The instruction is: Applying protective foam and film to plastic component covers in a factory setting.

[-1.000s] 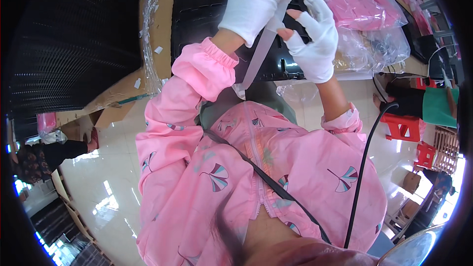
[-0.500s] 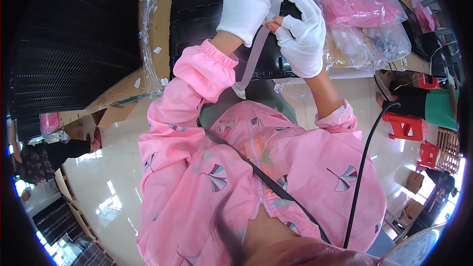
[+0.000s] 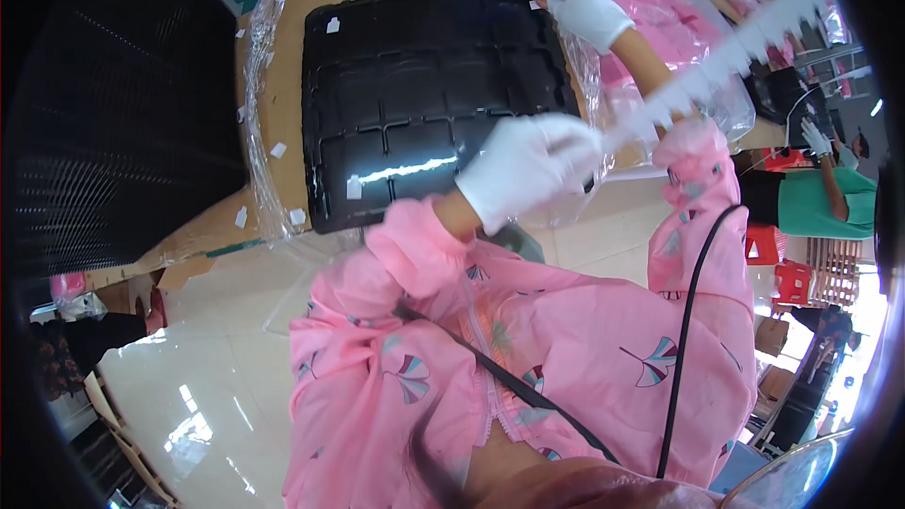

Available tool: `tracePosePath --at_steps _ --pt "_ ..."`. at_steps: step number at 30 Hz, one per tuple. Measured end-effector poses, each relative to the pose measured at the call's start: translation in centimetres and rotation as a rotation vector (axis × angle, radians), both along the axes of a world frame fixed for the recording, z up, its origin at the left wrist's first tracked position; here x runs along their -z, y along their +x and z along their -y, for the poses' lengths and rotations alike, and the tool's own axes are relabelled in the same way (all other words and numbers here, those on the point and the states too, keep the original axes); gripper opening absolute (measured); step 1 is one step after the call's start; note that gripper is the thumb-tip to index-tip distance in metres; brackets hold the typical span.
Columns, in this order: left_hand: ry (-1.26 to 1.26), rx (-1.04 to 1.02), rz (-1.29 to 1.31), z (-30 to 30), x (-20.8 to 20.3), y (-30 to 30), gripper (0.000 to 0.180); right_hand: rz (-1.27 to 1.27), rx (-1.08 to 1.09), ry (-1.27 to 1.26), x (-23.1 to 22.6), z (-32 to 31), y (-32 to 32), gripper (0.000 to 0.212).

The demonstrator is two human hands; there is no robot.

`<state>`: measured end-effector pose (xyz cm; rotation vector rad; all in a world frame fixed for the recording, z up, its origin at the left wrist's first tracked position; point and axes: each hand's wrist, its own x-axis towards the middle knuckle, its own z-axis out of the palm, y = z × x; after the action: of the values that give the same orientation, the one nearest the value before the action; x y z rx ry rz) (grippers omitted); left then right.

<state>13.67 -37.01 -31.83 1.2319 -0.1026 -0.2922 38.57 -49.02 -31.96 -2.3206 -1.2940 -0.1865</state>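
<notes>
A black molded plastic tray (image 3: 424, 85) with raised ribs lies on the table, with small white stickers (image 3: 354, 188) at its left corners. My left hand (image 3: 533, 170), in a white glove, is closed on one end of a long white toothed sticker strip (image 3: 716, 75). The strip stretches away to the upper right and is smeared by motion. At the tray's far right corner, my gloved right hand (image 3: 583, 11) has bare fingertips against a small white sticker (image 3: 535, 5), which the fingers partly cover.
Pink sheets in clear plastic (image 3: 641, 0) lie right of the tray. A tall stack of black ribbed trays (image 3: 132, 113) stands at the left. White scraps (image 3: 278, 149) dot the cardboard table top (image 3: 269, 174). A black cable (image 3: 693, 320) hangs at my right; a person in green (image 3: 825, 198) is beyond.
My hands have parted from the strip they both held. The right has moved to the tray's far right corner; the left has come nearer me, with the strip swung out to the right.
</notes>
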Motion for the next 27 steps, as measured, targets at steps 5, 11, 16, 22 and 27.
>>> tracePosePath --at_steps 5,11,16,22,27 --pt "0.011 0.170 0.064 0.9 1.6 -1.2 0.019 0.243 -0.039 -0.531 -0.1 -0.6 5.1 0.013" --pt "0.019 0.179 0.007 0.0 3.2 -0.3 0.020 0.055 -0.076 -0.764 0.7 -2.8 7.3 0.012" --pt "-0.034 0.157 0.029 -0.1 4.0 0.0 0.018 0.030 -0.094 -0.808 1.7 -3.1 8.0 0.011" --pt "-0.089 0.153 -0.016 -0.3 4.4 0.2 0.017 0.024 -0.009 -0.789 1.7 -3.7 6.7 0.007" --pt "-0.102 0.138 -0.054 -0.5 4.4 0.5 0.018 0.160 -0.022 -0.741 2.1 -4.5 6.2 0.008"
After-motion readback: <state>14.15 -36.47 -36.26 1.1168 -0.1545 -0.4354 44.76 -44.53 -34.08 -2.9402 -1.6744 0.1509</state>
